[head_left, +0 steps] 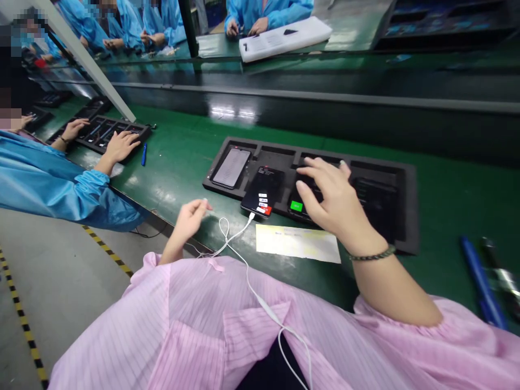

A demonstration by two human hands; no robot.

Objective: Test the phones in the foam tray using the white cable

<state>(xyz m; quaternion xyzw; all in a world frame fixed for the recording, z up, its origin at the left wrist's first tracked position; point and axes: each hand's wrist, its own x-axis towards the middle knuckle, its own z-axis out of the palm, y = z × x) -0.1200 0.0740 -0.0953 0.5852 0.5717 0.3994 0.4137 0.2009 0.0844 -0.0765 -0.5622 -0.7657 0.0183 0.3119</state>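
Observation:
My right hand (331,200) is spread over a dark phone (293,197) with a green patch on its screen, in a black tray (411,216). Whether its fingertips touch the screen I cannot tell. Left of it, another phone (264,184) with white and red labels lies tilted over the tray's near edge. A white cable (244,221) is plugged into that phone's near end. My left hand (190,219) hovers by the table edge, fingers curled together, with nothing visible in them. A phone with a lit pale screen (231,167) lies in the leftmost compartment.
A yellow-white paper strip (298,244) lies before the tray. Far right are a blue pen (481,281) and a blurred dark-and-silver tool (504,276). To the left, a co-worker's hands (119,146) rest on another tray (140,130). A dark raised ledge (284,108) runs behind.

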